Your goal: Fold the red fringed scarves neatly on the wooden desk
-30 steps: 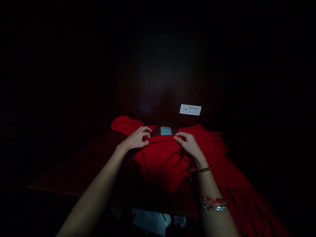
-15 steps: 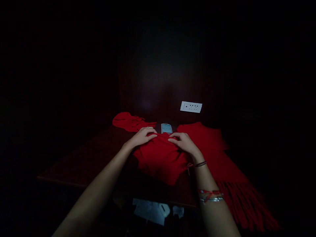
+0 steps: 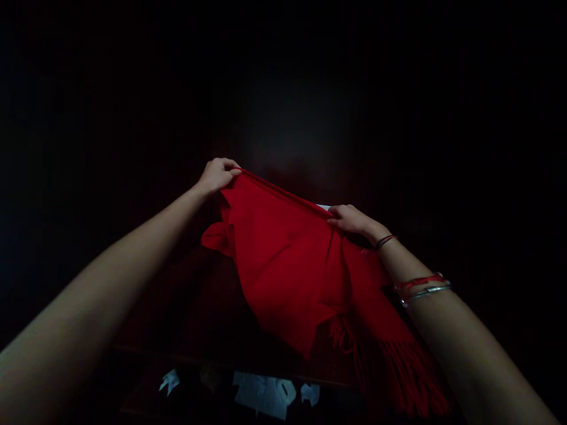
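Observation:
A red scarf (image 3: 283, 260) hangs stretched between my hands, its top edge sloping down to the right. My left hand (image 3: 220, 173) pinches the upper left corner. Lower down, my right hand (image 3: 352, 218) grips the same edge at the right. Folds run across the cloth, and its lower point dangles over the tabletop. Behind it on the right lies more red fabric with a long fringe (image 3: 411, 372); I cannot tell whether it is the same piece. Another bunched red bit (image 3: 215, 237) shows at the left.
A dark table edge (image 3: 190, 358) runs across below the cloth. Under it are pale papers (image 3: 261, 394) and crumpled white scraps (image 3: 169, 382), (image 3: 310, 394). A sliver of the white wall socket plate (image 3: 323, 207) shows beside my right hand. The surroundings are very dark.
Both hands have risen and spread apart, lifting the scarf from the table and pulling its edge taut. The phone is now hidden behind the cloth, and the socket plate mostly so.

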Demonstrator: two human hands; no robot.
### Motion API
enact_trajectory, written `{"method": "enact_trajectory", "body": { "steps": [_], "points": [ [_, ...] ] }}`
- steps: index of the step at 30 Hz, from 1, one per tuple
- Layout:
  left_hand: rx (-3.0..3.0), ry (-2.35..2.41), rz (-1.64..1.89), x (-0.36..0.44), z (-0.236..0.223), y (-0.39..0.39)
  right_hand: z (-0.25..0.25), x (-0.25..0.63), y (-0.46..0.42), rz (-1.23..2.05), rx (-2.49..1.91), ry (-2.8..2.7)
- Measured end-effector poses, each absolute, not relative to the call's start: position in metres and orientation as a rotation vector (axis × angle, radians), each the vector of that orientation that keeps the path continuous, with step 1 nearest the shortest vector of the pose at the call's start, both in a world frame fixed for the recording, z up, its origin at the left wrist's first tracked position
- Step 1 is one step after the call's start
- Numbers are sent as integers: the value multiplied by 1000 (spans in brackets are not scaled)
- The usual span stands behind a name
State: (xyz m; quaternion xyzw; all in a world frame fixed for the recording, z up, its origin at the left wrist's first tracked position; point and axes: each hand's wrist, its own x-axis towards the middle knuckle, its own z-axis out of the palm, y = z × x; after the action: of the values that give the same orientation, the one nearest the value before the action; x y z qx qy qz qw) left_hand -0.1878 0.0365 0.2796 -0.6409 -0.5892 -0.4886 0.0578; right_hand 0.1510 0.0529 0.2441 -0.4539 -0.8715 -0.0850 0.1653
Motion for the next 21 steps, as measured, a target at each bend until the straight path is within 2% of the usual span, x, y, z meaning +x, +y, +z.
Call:
{"method": "enact_trajectory", "body": {
  "steps": [3,5,10,13,17,21],
  "points": [
    [-1784,-1771,-1451,-197,313,25,267,163,58,-484,-1383,-2287],
    [-1799,-1799,-1392,-201,308,21,262,174,61,-510,-1411,-2192],
    [-2054,-2011,-1068,-213,226,20,200,213,61,-301,-1575,-2410],
    [-2140,-2173,-1018,-216,181,19,179,242,56,-221,-1625,-2490],
    [-2412,-2076,-1013,-198,162,17,176,258,44,-288,-1723,-2415],
    [-2730,-1708,-974,-148,156,6,148,205,15,-181,-1359,-2363]
  ]
}}
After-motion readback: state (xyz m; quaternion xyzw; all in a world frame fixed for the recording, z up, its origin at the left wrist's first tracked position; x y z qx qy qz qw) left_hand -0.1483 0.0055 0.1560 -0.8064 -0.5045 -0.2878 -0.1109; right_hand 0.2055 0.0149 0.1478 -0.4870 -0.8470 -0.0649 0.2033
